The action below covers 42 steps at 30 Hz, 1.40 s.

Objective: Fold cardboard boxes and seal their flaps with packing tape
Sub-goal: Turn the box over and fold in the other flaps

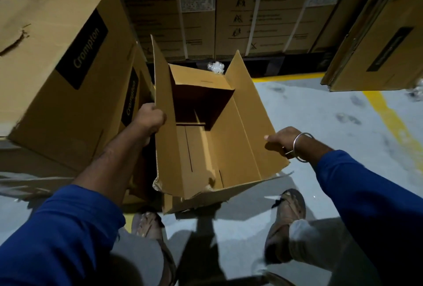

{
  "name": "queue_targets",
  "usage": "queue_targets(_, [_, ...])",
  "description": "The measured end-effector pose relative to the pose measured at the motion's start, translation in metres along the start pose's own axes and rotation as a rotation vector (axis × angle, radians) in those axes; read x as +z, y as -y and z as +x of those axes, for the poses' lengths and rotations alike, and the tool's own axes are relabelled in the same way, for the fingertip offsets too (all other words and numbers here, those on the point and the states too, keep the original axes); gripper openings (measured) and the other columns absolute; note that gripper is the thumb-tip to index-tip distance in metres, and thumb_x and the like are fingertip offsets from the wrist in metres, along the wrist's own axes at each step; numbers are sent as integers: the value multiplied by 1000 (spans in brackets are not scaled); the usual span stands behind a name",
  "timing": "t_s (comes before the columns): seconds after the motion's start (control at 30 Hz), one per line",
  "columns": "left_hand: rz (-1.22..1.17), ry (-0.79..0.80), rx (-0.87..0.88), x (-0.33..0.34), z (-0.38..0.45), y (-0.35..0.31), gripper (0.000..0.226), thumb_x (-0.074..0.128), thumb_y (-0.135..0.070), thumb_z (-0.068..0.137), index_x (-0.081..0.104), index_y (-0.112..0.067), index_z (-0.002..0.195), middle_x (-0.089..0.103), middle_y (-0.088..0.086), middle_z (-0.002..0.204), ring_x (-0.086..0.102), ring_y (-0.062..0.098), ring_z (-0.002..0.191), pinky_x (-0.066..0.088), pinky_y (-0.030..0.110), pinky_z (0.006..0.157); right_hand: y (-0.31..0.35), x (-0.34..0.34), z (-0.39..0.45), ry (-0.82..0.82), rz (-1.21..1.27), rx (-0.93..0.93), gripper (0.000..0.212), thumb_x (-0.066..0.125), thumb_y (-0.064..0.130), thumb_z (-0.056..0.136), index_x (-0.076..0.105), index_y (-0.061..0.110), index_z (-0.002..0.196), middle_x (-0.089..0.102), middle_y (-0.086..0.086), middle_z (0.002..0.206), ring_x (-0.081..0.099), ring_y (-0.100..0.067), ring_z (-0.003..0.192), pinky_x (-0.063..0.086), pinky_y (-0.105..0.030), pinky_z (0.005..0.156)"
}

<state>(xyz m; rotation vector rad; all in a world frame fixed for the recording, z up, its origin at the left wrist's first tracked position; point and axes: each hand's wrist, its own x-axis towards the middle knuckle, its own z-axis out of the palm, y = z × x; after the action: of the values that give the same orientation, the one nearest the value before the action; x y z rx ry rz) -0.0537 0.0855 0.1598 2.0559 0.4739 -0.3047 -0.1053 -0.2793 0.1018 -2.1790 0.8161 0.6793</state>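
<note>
An open cardboard box stands on the grey floor between the person's feet, its long flaps raised. The left hand grips the left flap near its top edge; the right hand pinches the right flap at its near corner. This looks like the flap-folding step. Next, both flaps likely need swinging inward to meet before taping; no tape is in view.

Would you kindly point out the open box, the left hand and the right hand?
open box (229,148): head view, inner side wall.
left hand (150,118): head view, back of hand, gripping left flap.
right hand (282,140): head view, knuckles, gripping right flap.
</note>
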Motion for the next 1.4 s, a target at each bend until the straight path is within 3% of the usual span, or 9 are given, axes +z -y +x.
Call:
queue_targets(0.07, [-63, 13, -11, 2, 2, -2, 48, 57, -7, 100, 47, -13, 146, 59, 11, 132, 57, 25, 112, 51, 42, 88, 0, 8, 4, -156, -181, -95, 30, 69, 7, 86, 51, 10, 61, 51, -11, 60, 53, -28, 61, 48, -32, 57])
queue_targets(0.17, [-62, 28, -18, 7, 3, 0, 53, 58, -4, 99, 44, -11, 150, 58, 10, 132, 57, 28, 120, 52, 43, 91, 9, 3, -11, -285, -378, -153, 29, 56, 1, 88, 51, 11, 62, 52, -7, 64, 53, -27, 62, 39, -27, 52])
queue_targets(0.43, [130, 80, -87, 36, 7, 25, 42, 59, -4, 99, 51, -8, 140, 61, 12, 121, 60, 28, 105, 56, 41, 79, 13, -29, -39, -267, -550, -122, 4, 57, 12, 98, 58, 8, 98, 51, -7, 78, 56, -27, 79, 46, -35, 70])
queue_targets(0.63, [396, 98, -88, 39, 8, 38, 28, 61, -10, 98, 53, -12, 125, 61, 16, 114, 67, 32, 95, 63, 49, 85, -1, -15, -45, -188, -589, -62, 30, 55, 8, 100, 39, 11, 126, 48, -8, 87, 55, -27, 88, 44, -38, 71])
queue_targets(0.83, [658, -21, 59, 29, 0, 45, 94, 63, -11, 98, -2, -31, 163, 51, 13, 112, 65, 28, 94, 62, 40, 71, 17, -14, -61, -381, -618, -557, 51, 74, 27, 90, 44, 21, 131, 47, -5, 128, 48, -27, 118, 50, -41, 88])
queue_targets(0.93, [982, -50, 288, 28, 0, 53, 108, 70, -11, 91, -9, -27, 163, 24, 23, 160, 49, 38, 134, 56, 48, 99, 35, -5, -94, 73, -567, -840, 62, 83, 53, 78, 55, 30, 127, 48, 7, 122, 47, -13, 114, 48, -33, 89])
queue_targets(1.03, [1256, -47, 500, 27, -1, 51, 100, 71, -9, 88, 7, -26, 164, -5, 20, 171, 3, 41, 158, 21, 56, 126, 37, 27, -105, 399, -925, -785, 74, 87, 43, 77, 51, 33, 141, 53, 7, 130, 45, -14, 120, 47, -39, 97])
queue_targets(1.27, [1434, 358, 607, 37, -23, 31, 76, 70, -23, 95, 30, -30, 159, 50, 1, 155, 35, 22, 151, 10, 52, 127, 37, 74, -48, 83, -1081, -802, 20, 67, 19, 95, 60, 21, 114, 63, -4, 115, 58, -24, 98, 40, -34, 73])
queue_targets(1.4, [1447, 534, 446, 39, -17, 30, 95, 81, -26, 85, 23, -35, 161, 50, -1, 154, 41, 22, 147, 13, 55, 127, 38, 97, -1, 107, -993, -692, 37, 70, 21, 94, 61, 17, 129, 60, -7, 126, 59, -28, 116, 51, -39, 89])
